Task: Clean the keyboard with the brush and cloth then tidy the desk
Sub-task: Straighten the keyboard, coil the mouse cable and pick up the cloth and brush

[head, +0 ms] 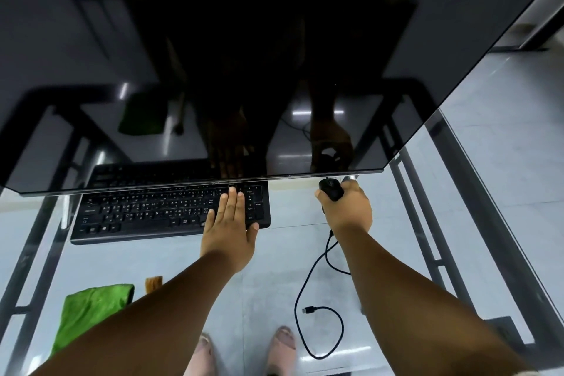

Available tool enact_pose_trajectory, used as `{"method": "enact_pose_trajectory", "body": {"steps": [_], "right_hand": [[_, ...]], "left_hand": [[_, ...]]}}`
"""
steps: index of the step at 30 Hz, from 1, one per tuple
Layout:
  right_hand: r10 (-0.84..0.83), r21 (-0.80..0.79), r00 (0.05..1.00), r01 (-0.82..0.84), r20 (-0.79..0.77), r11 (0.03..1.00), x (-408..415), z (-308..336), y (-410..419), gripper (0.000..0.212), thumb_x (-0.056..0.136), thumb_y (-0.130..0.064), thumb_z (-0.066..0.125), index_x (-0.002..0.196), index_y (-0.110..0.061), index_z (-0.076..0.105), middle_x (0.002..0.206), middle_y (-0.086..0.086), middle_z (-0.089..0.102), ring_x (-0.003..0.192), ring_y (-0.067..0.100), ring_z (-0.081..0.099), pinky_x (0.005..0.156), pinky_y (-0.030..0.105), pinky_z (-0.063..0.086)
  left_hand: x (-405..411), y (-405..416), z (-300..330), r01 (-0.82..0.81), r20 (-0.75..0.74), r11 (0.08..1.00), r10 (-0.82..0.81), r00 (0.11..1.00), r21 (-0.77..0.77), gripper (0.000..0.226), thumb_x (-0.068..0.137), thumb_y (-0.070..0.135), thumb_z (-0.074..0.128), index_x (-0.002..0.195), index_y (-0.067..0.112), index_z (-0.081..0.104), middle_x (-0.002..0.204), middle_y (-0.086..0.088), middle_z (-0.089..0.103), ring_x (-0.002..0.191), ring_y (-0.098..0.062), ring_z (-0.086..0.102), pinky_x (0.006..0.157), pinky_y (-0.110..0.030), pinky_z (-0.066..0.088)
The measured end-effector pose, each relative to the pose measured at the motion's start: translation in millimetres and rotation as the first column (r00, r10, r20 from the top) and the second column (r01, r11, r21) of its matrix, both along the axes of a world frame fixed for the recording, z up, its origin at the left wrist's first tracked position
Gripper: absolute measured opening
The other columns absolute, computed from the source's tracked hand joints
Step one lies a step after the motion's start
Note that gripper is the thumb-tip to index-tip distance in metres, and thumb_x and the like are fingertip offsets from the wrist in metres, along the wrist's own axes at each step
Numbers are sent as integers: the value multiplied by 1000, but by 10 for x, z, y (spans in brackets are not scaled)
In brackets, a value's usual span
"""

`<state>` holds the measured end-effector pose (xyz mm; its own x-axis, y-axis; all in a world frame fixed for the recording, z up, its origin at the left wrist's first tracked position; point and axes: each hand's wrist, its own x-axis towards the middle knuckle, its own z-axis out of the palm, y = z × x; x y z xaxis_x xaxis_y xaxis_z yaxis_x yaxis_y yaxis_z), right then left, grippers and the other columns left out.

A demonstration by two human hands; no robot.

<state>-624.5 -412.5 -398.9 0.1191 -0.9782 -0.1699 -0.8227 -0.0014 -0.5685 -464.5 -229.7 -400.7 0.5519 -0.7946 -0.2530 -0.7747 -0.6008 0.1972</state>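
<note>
Black keyboard (171, 210) with white legends, black mouse (331, 189), green cloth (91, 311).

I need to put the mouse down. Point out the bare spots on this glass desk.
Bare glass lies between the keyboard and the green cloth, and right of the right hand toward the desk frame. The mouse cable loops across the near middle; the monitor overhangs the back.

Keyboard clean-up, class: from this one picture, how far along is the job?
Looks done: the green cloth and the brush lie set down at the desk's near left, so cleaning seems over, though this cannot be confirmed. In hand: the left hand rests flat on the keyboard, and the right hand grips the mouse. Left: its unplugged cable sprawls loose on the glass.
</note>
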Motion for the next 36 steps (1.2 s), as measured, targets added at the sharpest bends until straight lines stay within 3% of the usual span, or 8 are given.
{"method": "enact_pose_trajectory", "body": {"steps": [3,7,11,17,22,27,32,36], "right_hand": [[17,-64,999,-20,-52,998,-52,42,2,56,84,-66,51,115,-20,59,108,-1,64,106,24,56,78,40,54],[125,-204,986,-101,111,974,-260,93,38,26,93,-33,53,109,-18,68,106,0,65,103,22,54,87,39,50],[367,-84,913,-358,175,930,-514,119,121,21,84,-11,61,86,-26,75,90,-11,64,73,6,58,74,23,49],[714,88,699,-715,45,694,-698,110,431,21,73,-17,77,89,-31,76,91,-12,57,88,6,57,78,21,47],[731,46,657,-737,-183,674,-658,145,539,12,77,-28,77,89,-31,77,94,-12,59,94,12,52,85,30,47],[626,-55,777,-624,68,780,-570,262,590,9,74,-23,82,78,-29,77,79,-15,63,76,3,57,73,20,47],[499,-104,820,-491,279,865,-303,577,655,16,74,-20,83,73,-32,73,76,-9,66,64,3,57,64,19,48],[440,-127,799,-427,411,895,-62,776,738,15,75,-16,82,73,-27,72,73,-6,66,64,6,57,67,18,50]], "left_hand": [[5,9,0,8,-2,1000,-8,1000,0,70,100,49,19,152,15,-12,159,0,-22,147,-17,-18,120,-38,-5],[-5,51,6,21,-19,1000,-21,1000,-23,71,99,49,24,154,16,-7,160,0,-19,147,-17,-16,120,-38,-2],[-39,144,10,47,-16,999,-48,999,-23,70,99,49,25,154,16,-4,160,0,-19,148,-18,-14,120,-38,-1],[-131,300,18,80,-51,997,-80,995,-19,69,100,48,25,154,16,-4,160,0,-20,147,-17,-15,121,-35,-2],[-156,374,119,90,-49,996,-89,995,10,66,100,47,26,155,18,2,161,0,-13,148,-16,-11,121,-38,0],[-116,389,281,16,-214,995,-38,976,-101,53,99,43,41,147,23,35,158,2,26,146,-17,22,118,-35,18],[-147,399,501,-233,-719,948,6,695,-217,29,94,32,59,121,22,63,117,9,65,113,-7,58,92,-17,42],[-42,501,690,-332,-850,928,32,526,-171,19,90,34,65,94,16,69,92,8,67,87,-8,58,79,-21,42]]}}
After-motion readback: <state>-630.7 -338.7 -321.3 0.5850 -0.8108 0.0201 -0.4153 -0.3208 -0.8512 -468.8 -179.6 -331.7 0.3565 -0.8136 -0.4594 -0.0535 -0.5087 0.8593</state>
